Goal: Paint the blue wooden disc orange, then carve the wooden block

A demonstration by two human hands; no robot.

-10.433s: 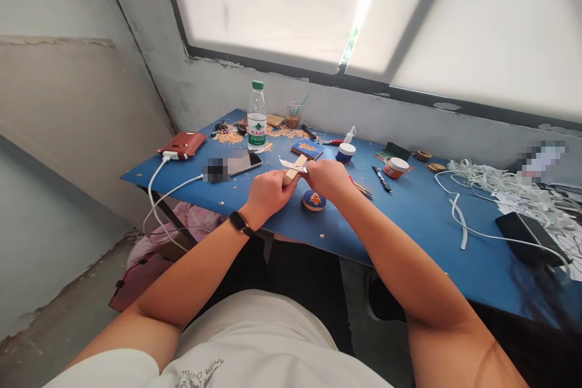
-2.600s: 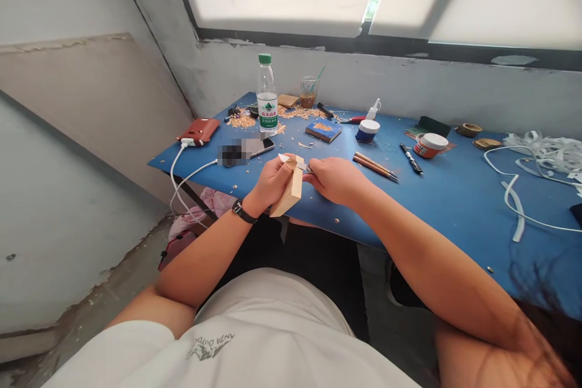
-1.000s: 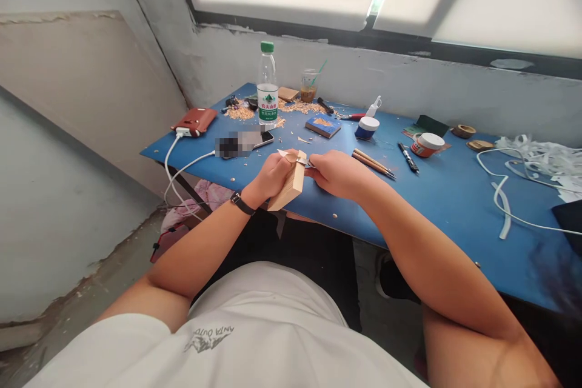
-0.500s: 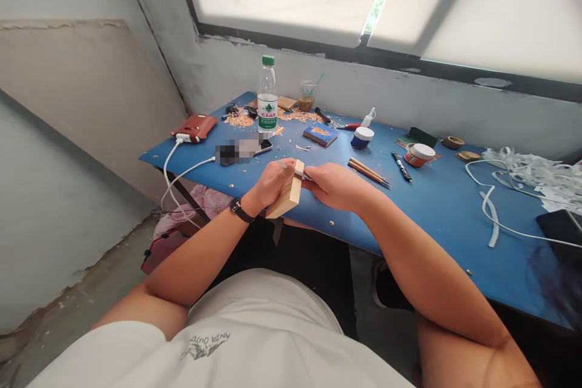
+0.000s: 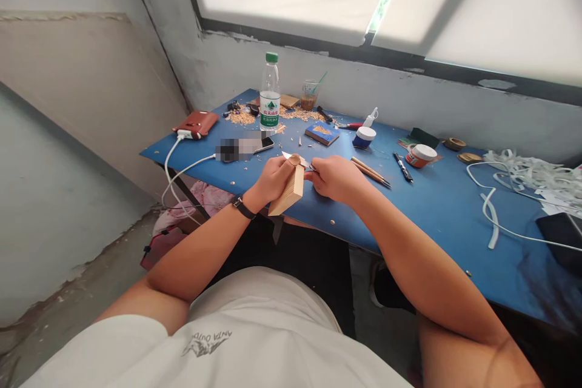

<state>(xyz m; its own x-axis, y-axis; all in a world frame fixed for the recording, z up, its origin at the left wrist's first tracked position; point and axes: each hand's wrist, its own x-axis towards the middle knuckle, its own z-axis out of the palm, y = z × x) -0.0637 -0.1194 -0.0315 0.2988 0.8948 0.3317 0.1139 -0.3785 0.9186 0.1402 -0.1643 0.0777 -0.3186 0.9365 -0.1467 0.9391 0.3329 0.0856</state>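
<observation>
My left hand (image 5: 274, 179) is closed around a pale wooden block (image 5: 291, 191), held tilted just over the table's near edge. My right hand (image 5: 334, 174) is closed on a carving knife (image 5: 304, 162); the fingers cover its handle. The thin blade lies across the upper end of the block, its pale tip pointing left past the left thumb. A small brownish curl or patch of wood (image 5: 295, 159) shows at that end, beside the blade. Whether the blade is cutting in cannot be made out.
On the blue table (image 5: 436, 218) are a water bottle (image 5: 270, 97), a phone (image 5: 266, 144), wooden-handled tools (image 5: 370, 171), a pen (image 5: 402, 167), paint jars (image 5: 364, 137), a blue box (image 5: 322, 133) and wood shavings (image 5: 240, 115). White cables (image 5: 166, 173) hang off the left edge.
The knife blade has come further across the block's top, with its tip now showing on the left. The block has turned slightly, and my right hand has shifted a little right and up.
</observation>
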